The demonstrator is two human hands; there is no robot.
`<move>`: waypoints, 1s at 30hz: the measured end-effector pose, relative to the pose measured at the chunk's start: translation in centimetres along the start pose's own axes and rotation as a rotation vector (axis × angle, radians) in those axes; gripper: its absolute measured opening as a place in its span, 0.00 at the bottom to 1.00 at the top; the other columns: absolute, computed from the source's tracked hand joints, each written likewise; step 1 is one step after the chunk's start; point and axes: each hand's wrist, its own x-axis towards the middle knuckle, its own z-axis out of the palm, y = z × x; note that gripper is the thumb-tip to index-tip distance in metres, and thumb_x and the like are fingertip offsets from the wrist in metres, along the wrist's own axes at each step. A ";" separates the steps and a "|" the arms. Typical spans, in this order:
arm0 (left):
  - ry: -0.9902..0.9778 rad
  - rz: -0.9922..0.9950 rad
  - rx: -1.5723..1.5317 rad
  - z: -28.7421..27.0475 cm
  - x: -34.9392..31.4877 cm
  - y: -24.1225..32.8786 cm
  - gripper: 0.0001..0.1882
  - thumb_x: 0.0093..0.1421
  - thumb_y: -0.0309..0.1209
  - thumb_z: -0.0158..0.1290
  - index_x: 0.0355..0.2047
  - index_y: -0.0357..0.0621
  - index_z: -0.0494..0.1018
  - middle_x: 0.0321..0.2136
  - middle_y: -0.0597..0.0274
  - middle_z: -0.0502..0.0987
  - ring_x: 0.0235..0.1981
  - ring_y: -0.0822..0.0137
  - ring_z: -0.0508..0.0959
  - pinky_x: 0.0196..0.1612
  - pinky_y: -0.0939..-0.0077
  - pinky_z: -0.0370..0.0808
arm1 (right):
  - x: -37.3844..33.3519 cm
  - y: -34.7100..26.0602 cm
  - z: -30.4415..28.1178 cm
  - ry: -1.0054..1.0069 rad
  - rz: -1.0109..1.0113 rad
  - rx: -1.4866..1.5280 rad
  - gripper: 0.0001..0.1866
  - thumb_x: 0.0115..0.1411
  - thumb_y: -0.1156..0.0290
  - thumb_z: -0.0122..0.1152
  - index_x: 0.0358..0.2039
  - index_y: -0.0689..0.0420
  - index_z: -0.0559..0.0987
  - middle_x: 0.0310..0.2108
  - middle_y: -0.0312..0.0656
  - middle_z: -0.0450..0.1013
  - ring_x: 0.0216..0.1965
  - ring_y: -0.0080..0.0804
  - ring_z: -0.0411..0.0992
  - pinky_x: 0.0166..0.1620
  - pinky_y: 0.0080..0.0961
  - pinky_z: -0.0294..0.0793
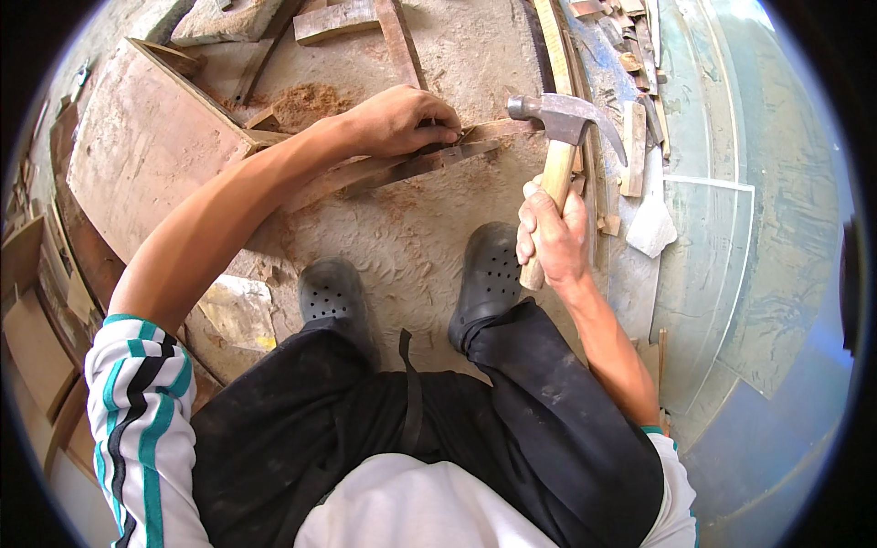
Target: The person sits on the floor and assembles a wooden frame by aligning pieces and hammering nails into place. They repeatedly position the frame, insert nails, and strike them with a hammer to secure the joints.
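My right hand (557,228) is wrapped round the wooden handle of a claw hammer (565,117). The hammer is raised, its steel head pointing left and its claw curving to the right. Over a narrow wooden strip (441,162) lying near the floor, my left hand (402,121) is closed in a pinch. Whatever sits between its fingertips is too small and hidden to make out. The hammer's striking face is a short way right of those fingertips, apart from them. Reddish sawdust (315,102) lies behind my left wrist.
A box-like wooden panel (155,151) stands at the left. My feet in grey clogs (336,297) are planted just below the strip. Wood offcuts (632,146) and a white broken piece (651,228) lie at the right beside large glass-like sheets (703,265). More boards lean at far left.
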 end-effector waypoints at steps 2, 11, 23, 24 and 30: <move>-0.014 -0.022 -0.018 0.0 0.2 0.1 0.14 0.63 0.35 0.58 0.42 0.36 0.80 0.36 0.48 0.82 0.39 0.53 0.83 0.43 0.62 0.78 | -0.4 0.3 0.4 -0.038 0.066 -0.074 0.13 0.67 0.63 0.58 0.38 0.58 0.68 0.19 0.32 0.65 0.12 0.19 0.64 0.13 0.21 0.65; -0.005 -0.029 -0.023 0.2 0.0 -0.2 0.14 0.64 0.35 0.57 0.41 0.36 0.80 0.36 0.49 0.82 0.38 0.52 0.83 0.44 0.62 0.78 | -0.1 0.4 0.7 0.009 -0.032 0.021 0.11 0.68 0.64 0.57 0.39 0.58 0.68 0.19 0.32 0.65 0.11 0.18 0.64 0.12 0.19 0.64; 0.011 0.017 -0.054 0.3 -0.1 -0.5 0.13 0.63 0.34 0.58 0.41 0.37 0.80 0.36 0.50 0.82 0.39 0.53 0.82 0.44 0.63 0.78 | -0.4 0.9 0.9 -0.002 -0.056 0.015 0.13 0.68 0.64 0.58 0.39 0.59 0.67 0.19 0.32 0.65 0.12 0.19 0.64 0.12 0.20 0.65; 0.010 0.008 -0.056 0.1 -0.2 -0.4 0.13 0.63 0.34 0.58 0.41 0.37 0.80 0.36 0.50 0.82 0.39 0.53 0.82 0.44 0.63 0.78 | -0.3 0.6 0.7 -0.079 0.065 -0.101 0.12 0.68 0.64 0.58 0.39 0.59 0.67 0.19 0.32 0.65 0.12 0.19 0.64 0.12 0.20 0.65; 0.019 0.000 -0.052 0.1 -0.3 -0.2 0.12 0.63 0.33 0.58 0.41 0.37 0.81 0.36 0.50 0.82 0.39 0.53 0.82 0.43 0.62 0.78 | 0.0 0.2 0.4 -0.012 0.002 -0.064 0.10 0.68 0.66 0.55 0.40 0.58 0.68 0.20 0.32 0.65 0.12 0.19 0.64 0.13 0.21 0.66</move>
